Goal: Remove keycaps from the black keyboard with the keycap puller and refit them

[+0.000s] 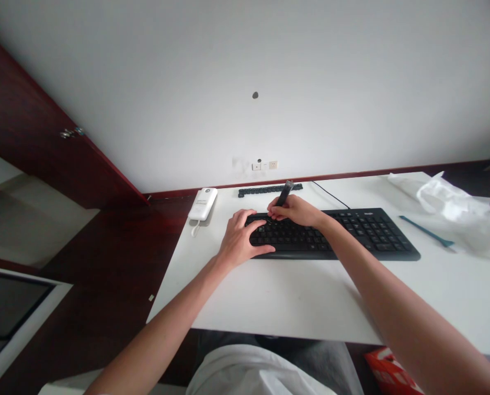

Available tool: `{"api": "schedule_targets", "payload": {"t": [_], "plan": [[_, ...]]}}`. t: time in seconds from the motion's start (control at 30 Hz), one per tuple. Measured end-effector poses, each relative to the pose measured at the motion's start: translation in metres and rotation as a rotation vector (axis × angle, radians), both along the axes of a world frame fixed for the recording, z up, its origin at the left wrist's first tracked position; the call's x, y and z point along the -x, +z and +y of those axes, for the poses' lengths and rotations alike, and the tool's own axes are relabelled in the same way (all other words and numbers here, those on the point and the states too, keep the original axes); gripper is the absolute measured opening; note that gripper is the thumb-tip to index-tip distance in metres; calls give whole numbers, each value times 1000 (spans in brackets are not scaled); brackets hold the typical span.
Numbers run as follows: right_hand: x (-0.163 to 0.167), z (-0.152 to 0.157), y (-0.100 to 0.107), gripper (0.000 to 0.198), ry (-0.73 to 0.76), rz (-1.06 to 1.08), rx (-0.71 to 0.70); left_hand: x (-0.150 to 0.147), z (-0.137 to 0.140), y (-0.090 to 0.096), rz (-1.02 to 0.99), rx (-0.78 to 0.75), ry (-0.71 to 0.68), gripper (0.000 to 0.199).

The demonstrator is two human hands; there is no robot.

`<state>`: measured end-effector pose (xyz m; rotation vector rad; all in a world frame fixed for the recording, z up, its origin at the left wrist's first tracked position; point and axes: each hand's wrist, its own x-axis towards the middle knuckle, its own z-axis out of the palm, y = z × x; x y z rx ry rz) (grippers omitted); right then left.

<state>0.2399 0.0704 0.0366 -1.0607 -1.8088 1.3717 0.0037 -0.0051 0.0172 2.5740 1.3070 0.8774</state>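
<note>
Black and key-studded, a rectangular keyboard (300, 236) is laid on the white table (286, 299), long axis roughly following its rear edge, toward which a slim tool (285, 193), gripped by the right hand (296, 210), is tilted. The keyboard's left end is touched by the spread left hand (240, 237).

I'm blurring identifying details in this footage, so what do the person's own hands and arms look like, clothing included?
The left hand and right hand are gloveless; I can make out no ring, watch or bracelet. No sleeves show on the forearms. A pale top and grey trousers are also visible.
</note>
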Motion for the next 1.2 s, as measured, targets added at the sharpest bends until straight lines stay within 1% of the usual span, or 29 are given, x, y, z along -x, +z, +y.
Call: {"api": "schedule_targets", "payload": {"t": [0.13,0.23,0.43,0.67,0.73,0.8,0.87,0.9,1.03,1.2], "plan": [[2,0,-1,22,14,-16,-2,-10,4,0,95,2,-37,80],[2,1,-2,21,17,-12,0,-14,6,0,120,11,-47,80],[4,2,-9,23,30,38,15,-16,10,-5,43,47,-68,75],[5,-1,-7,27,77,-6,27,-17,13,-10,-24,67,-95,74],[4,-2,-5,27,102,-15,41,-16,10,-10,-27,63,-100,67],[4,-3,-4,28,132,-21,38,-17,6,-8,-21,54,-104,52],[4,-3,-3,28,149,-32,15,-17,1,-7,-9,41,-102,41],[4,-3,-2,27,155,-43,-4,-17,-1,-6,-4,34,-96,40],[7,-7,4,24,153,-148,-117,-18,-3,-4,-17,15,-67,52],[13,-19,20,20,123,-353,-299,-16,-1,-6,-53,16,25,63]]}}
